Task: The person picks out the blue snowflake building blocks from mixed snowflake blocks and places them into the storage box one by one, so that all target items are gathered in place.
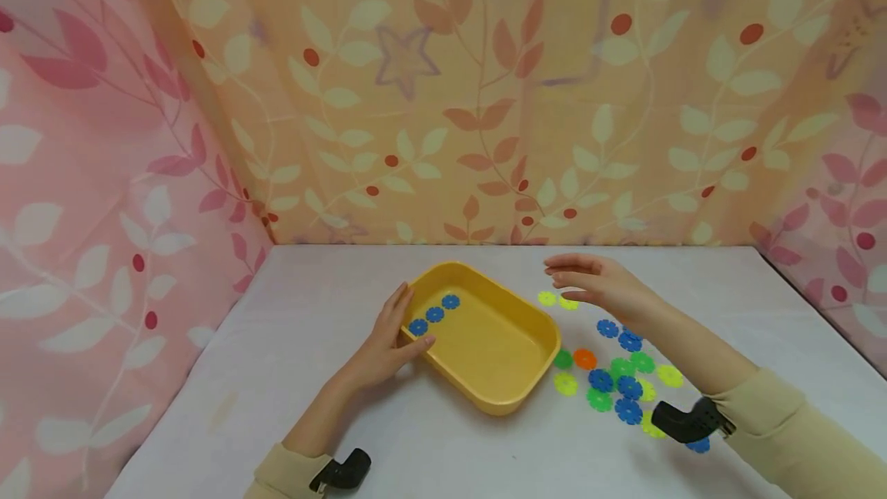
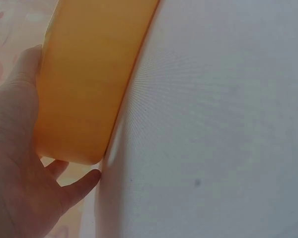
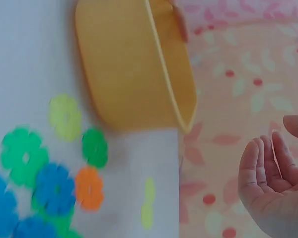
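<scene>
A yellow plastic tray [image 1: 495,399] sits slantwise on the table, with three blue flower-shaped discs [image 1: 434,315] in a row inside its left end. My left hand [image 1: 384,341] grips that end at the corner, thumb on the near rim and fingers along the far side. The left wrist view shows this hand [image 2: 27,148] against the tray's outer wall [image 2: 87,84]. Holding nothing, my right hand [image 1: 603,287] is raised right of the tray, near two yellow discs [image 1: 547,298]. Its fingers are loosely bent in the right wrist view, thumb apart from them.
Right of the tray, under and beside my right forearm, lie several loose discs: blue [image 1: 628,410], green [image 1: 599,400], yellow [image 1: 565,384] and one orange [image 1: 585,359]. Some overlap. A white cloth covers the table [image 1: 277,329]. Patterned curtains [image 1: 478,98] stand behind and at both sides.
</scene>
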Demonstrator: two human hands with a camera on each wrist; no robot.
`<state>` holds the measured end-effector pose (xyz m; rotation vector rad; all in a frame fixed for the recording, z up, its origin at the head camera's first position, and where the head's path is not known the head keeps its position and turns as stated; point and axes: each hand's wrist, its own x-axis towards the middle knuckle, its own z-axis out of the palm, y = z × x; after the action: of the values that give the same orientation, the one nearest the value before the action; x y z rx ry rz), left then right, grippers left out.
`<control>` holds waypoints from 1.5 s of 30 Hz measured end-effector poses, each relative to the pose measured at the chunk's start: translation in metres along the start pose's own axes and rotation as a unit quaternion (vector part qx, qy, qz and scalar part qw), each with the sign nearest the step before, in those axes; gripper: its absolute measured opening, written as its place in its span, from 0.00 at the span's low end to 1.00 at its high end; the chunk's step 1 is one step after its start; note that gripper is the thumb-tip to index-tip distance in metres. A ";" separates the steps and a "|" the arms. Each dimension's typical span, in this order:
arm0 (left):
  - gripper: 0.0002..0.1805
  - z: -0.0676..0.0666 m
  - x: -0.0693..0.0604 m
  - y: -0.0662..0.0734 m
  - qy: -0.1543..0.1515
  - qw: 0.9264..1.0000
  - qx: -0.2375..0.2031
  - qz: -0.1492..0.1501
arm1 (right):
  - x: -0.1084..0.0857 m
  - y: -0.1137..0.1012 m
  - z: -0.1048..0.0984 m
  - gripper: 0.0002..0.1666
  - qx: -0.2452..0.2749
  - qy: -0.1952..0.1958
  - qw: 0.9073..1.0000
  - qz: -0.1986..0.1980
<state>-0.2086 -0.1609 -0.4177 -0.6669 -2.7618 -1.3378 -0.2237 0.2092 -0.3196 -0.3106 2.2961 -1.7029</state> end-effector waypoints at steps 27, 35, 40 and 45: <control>0.50 0.000 -0.001 -0.001 0.005 1.000 -0.006 0.010 | -0.049 0.109 -0.077 0.32 -0.239 0.085 0.966 0.049; 0.51 0.001 0.000 0.000 0.003 1.000 -0.003 0.005 | -0.051 0.116 -0.078 0.31 -0.288 0.095 0.951 0.054; 0.50 0.001 0.000 0.001 0.003 1.000 -0.002 0.004 | -0.049 0.118 -0.078 0.31 -0.292 0.098 0.949 0.066; 0.50 0.001 0.000 0.001 0.003 1.000 -0.003 0.004 | -0.049 0.118 -0.076 0.31 -0.296 0.105 0.947 0.070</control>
<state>-0.2077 -0.1597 -0.4175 -0.6714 -2.7480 -1.3451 -0.2050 0.3278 -0.4071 -0.0726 2.8735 -0.9833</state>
